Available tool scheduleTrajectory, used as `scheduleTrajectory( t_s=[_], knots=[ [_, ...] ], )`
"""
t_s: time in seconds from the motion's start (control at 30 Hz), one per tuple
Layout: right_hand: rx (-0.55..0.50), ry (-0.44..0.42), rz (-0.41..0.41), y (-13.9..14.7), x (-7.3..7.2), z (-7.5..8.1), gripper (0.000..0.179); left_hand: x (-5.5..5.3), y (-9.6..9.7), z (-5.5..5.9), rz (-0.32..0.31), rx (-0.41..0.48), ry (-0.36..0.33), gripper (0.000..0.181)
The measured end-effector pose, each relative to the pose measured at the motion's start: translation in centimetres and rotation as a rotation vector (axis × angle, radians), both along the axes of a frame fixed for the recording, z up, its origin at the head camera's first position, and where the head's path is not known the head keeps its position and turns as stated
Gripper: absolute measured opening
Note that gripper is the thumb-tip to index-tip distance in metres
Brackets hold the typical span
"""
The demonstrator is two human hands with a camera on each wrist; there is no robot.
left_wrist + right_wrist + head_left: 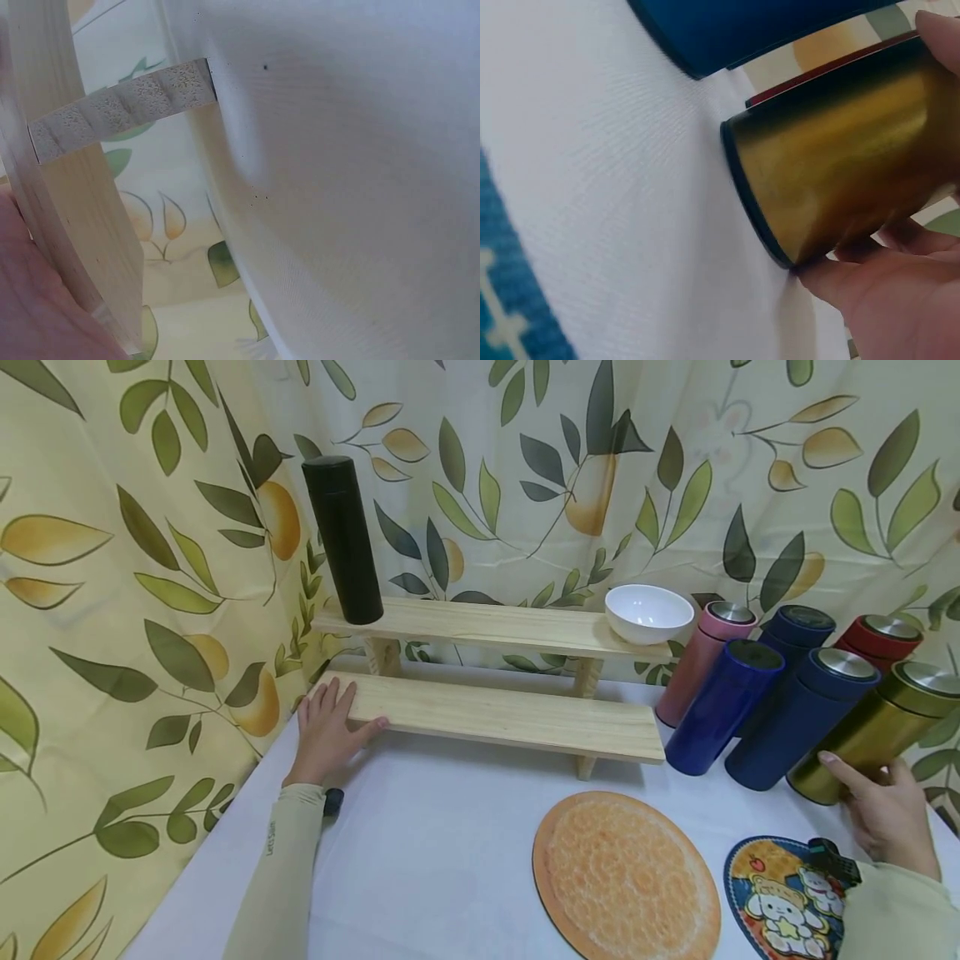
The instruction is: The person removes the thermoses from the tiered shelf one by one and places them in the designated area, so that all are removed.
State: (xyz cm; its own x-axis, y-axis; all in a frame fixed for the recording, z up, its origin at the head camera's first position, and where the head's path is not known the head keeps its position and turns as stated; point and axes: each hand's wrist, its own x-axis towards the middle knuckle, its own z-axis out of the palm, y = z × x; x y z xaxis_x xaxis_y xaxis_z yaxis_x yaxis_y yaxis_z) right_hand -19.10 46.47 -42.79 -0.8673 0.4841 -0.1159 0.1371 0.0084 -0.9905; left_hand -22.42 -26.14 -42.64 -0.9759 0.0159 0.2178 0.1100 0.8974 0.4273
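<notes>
On the right of the table my right hand [892, 814] grips a gold thermos flask [873, 731] low on its body, thumb on the near side and fingers curled round behind. The right wrist view shows the flask's dark base rim close to the white cloth. My left hand [324, 731] rests on the left end of the lower board of a wooden two-tier shelf [495, 714]. Its fingers lie over the top and its thumb stretches along the front edge. In the left wrist view the palm [45, 300] is against the board.
A black flask [343, 539] and a white bowl [648, 610] stand on the upper board. Pink [705, 660], blue [723, 706] and red [879, 639] flasks crowd beside the gold one. A round bread-patterned mat [626, 872] and a cartoon mat [783, 902] lie in front.
</notes>
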Motion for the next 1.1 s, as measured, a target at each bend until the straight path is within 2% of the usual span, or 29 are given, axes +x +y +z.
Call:
scheduleTrajectory(
  t_s=[0.27,0.57,0.73,0.9,1.1],
  knots=[
    [-0.019,-0.035,-0.019,-0.3,-0.3,0.0,0.087,0.1,0.1,-0.1,0.0,0.007,-0.007,0.1],
    [-0.061,0.043,-0.024,-0.5,-0.6,0.0,0.087,0.2,0.0,-0.1,-0.001,0.001,-0.007,0.099],
    [-0.06,0.082,-0.048,-1.2,-0.3,1.0,0.092,0.1,-0.1,0.1,-0.003,0.008,-0.007,0.1],
    [-0.065,0.173,-0.122,-2.3,0.0,2.9,0.09,0.0,-0.1,0.2,-0.003,0.004,-0.008,0.099],
    [-0.165,0.409,-0.211,-3.3,0.3,5.0,0.071,0.1,0.1,0.2,-0.005,0.017,-0.009,0.099]
  ],
)
